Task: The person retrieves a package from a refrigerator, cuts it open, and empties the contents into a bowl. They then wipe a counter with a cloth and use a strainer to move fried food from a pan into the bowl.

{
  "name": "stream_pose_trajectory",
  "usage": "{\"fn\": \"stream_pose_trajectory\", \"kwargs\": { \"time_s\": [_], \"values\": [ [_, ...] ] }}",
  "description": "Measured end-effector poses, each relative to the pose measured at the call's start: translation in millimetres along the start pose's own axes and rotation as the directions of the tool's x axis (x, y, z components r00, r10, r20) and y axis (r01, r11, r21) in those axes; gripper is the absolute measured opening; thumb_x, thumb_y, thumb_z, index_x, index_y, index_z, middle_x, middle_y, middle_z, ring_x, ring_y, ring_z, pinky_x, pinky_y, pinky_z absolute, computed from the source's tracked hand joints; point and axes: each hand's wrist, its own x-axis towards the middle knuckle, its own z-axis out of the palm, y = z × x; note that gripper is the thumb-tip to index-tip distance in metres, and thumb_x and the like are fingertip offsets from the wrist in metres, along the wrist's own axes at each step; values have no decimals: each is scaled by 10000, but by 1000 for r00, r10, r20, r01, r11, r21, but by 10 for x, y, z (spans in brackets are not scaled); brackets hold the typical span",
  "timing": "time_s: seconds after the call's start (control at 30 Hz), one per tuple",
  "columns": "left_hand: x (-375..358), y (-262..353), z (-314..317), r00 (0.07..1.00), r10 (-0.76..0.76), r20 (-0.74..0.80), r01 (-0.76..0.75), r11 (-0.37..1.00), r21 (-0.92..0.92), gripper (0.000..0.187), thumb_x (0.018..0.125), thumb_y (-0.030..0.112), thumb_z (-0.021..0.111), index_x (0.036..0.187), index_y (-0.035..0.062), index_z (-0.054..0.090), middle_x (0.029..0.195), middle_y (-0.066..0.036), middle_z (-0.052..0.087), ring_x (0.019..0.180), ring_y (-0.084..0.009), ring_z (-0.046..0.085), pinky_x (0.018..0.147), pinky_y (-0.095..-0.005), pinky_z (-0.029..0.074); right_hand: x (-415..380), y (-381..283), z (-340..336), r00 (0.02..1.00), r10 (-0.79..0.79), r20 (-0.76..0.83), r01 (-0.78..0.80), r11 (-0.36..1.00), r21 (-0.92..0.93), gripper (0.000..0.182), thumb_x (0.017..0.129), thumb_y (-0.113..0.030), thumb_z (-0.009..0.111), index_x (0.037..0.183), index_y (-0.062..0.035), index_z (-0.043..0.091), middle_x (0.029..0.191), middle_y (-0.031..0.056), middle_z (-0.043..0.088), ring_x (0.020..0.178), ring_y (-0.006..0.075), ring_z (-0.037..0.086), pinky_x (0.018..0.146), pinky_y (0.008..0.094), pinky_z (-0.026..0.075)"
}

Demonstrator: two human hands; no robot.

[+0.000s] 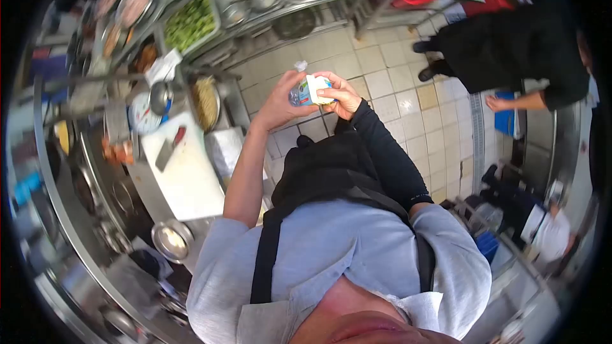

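In front of my black apron, both hands meet around a small blue-and-white package [310,91] with a bit of red print. My left hand [280,100] wraps its left side, where the material looks see-through and bluish. A whitish, crumpled tip [301,65] pokes out above those fingers. My right hand [344,97], at the end of a black sleeve, grips the package's right side, thumb lying across the white face. I cannot tell whether it is one package or two pressed together.
On the left counter lie a white cutting board [185,175] and a cleaver [168,151]. A tray of chopped greens [191,23] and a bowl of pale strips [205,103] stand beyond. One person in black [510,57] stands at the right; another [542,226] is lower right.
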Motion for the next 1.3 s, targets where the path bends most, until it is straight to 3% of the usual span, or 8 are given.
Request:
{"fn": "stream_pose_trajectory", "kwargs": {
  "time_s": [0.33,0.57,0.77,0.83,1.03,1.13,1.2,1.3],
  "values": [
    [1452,588,2089,812,90,576,-127,992,24,748,678,294,882,1268,-46,574,1299,-121,548,1204,-250,559,1020,-348,439,-1971,-509,-1181,781,-384,-493,475,877,69,369,886,-6,674,1236,-49,570,1031,74,652,824,151,650,535,258,485],
    [1567,1070,3841,390,227,893,-330,939,-95,752,668,329,888,1235,-57,580,1244,-151,560,1170,-286,575,1020,-369,441,-3462,-92,-1390,224,-499,-837,593,751,-290,387,817,15,724,1172,4,568,966,94,659,761,151,652,529,272,541],
    [1453,1503,5152,154,239,959,-451,880,-147,796,664,359,867,1266,-74,578,1176,-184,564,1096,-348,588,952,-403,477,-4511,-52,-1670,-65,-559,-827,258,791,-555,375,777,-22,727,1126,-4,589,937,76,664,816,140,657,679,291,552],
    [1445,1672,5611,119,213,970,-475,870,-133,798,669,371,856,1270,-75,576,1168,-185,562,1085,-349,587,940,-405,476,-4847,-163,-1808,-147,-589,-795,136,784,-606,342,760,-22,716,1088,-25,616,942,71,675,855,134,653,792,302,533],
    [1630,2274,7191,74,227,971,-485,859,-164,729,668,392,827,1197,-53,594,1143,-187,573,1095,-361,565,965,-415,454,-6112,-770,-2363,-307,-614,-727,-61,775,-629,322,783,-22,704,1093,-31,618,954,87,684,882,153,657,788,296,538],
    [1865,2280,7824,38,84,996,-538,842,-50,692,686,389,815,1204,-20,606,1138,-190,577,1100,-363,567,968,-418,455,-6942,-839,-3121,-631,-495,-597,280,573,-770,278,822,-41,699,1088,-40,619,964,86,684,895,189,668,791,296,549],
    [2061,2240,8033,112,78,991,-538,843,-5,689,685,350,842,1231,-2,612,1149,-179,584,1114,-349,576,991,-421,457,-7698,-1150,-3326,-643,-566,-515,27,656,-755,234,875,-112,718,1081,-59,621,920,70,674,808,178,670,680,282,568],
    [2395,2432,8270,279,58,959,-407,911,64,722,677,307,875,1265,-11,601,1184,-180,593,1144,-340,582,1012,-417,460,-8035,-1473,-3908,-139,-463,-876,332,811,-481,264,861,-113,729,1100,-65,628,898,44,662,739,128,659,622,253,544]
  ]
}}
